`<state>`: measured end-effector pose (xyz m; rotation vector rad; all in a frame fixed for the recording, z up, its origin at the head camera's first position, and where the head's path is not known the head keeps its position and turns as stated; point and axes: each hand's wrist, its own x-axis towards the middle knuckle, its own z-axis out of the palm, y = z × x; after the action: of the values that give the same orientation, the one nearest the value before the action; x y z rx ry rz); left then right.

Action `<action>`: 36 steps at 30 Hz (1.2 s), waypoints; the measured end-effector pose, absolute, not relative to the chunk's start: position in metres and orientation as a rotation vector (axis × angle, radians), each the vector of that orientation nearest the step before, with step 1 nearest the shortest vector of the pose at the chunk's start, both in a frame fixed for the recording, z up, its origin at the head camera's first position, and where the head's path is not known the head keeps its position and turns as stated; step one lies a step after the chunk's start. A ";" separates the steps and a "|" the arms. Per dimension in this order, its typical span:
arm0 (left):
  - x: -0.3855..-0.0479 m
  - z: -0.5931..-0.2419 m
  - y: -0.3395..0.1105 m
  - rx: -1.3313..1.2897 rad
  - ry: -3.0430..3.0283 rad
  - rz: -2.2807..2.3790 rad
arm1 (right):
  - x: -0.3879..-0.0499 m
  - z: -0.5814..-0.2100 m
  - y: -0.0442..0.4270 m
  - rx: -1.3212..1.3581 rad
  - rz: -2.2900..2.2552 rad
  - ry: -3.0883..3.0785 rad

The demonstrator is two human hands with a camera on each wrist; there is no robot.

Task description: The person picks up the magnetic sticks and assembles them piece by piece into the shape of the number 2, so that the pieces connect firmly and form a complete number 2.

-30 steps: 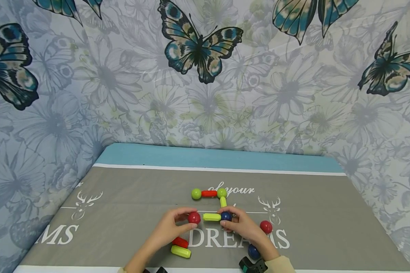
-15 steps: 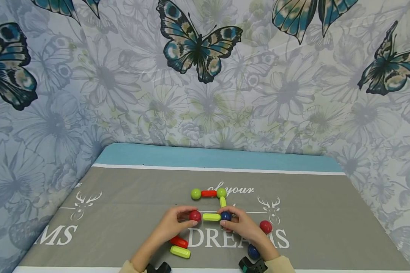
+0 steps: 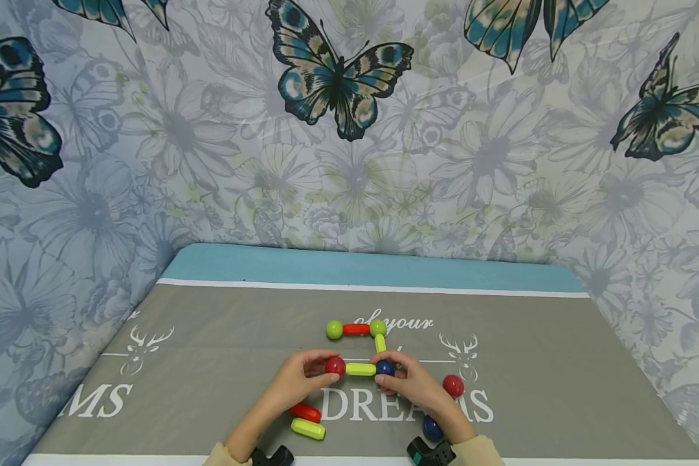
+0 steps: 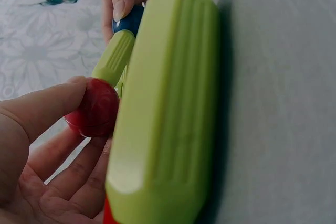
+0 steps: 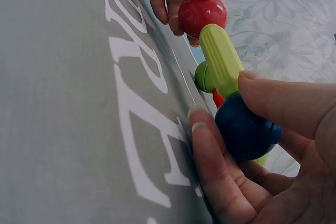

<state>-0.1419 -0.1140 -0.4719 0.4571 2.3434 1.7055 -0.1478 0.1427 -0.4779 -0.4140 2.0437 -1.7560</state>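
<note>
My left hand (image 3: 297, 380) pinches a red ball (image 4: 94, 109) between thumb and fingers. The ball touches the left end of a yellow-green rod (image 3: 360, 369). At the rod's other end is a dark blue ball (image 5: 245, 127), which my right hand (image 3: 410, 383) grips with thumb and fingers. From the blue ball a second yellow-green rod (image 3: 380, 343) runs back to a green ball (image 3: 378, 328). A red rod (image 3: 356, 329) links that ball to another green ball (image 3: 334, 330) on its left.
Near my left forearm lie a loose red rod (image 3: 305, 412) and a loose yellow-green rod (image 3: 308, 429). Beside my right forearm are a red ball (image 3: 453, 386) and a dark blue ball (image 3: 432, 428). A grey printed cloth (image 3: 210, 362) covers the table; a butterfly-patterned curtain (image 3: 221, 162) hangs behind.
My left hand has moved slightly right with the red ball, closing the gap between it and the yellow-green rod. The right hand has stayed on the blue ball.
</note>
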 end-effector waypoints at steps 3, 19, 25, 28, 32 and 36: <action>-0.141 -0.470 -0.113 0.454 2.353 1.695 | -0.148 -0.478 0.143 -0.412 -1.751 2.057; -0.143 -0.474 -0.114 0.474 2.333 1.747 | -0.138 -0.461 0.138 -0.627 -1.203 2.691; -0.137 -0.458 -0.113 0.460 2.316 1.763 | -0.135 -0.452 0.130 -0.636 -1.127 2.887; -0.131 -0.443 -0.111 0.466 2.310 1.764 | -0.137 -0.450 0.122 -0.696 -1.099 2.931; -0.128 -0.436 -0.111 0.484 2.312 1.763 | -0.139 -0.453 0.110 -0.741 -1.057 2.894; -0.128 -0.435 -0.112 0.495 2.313 1.770 | -0.139 -0.456 0.099 -0.791 -1.035 2.871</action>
<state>-0.1275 -0.1119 -0.4345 0.4946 2.3134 1.7696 -0.1395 0.0989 -0.4558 -0.7907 2.8714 -1.0346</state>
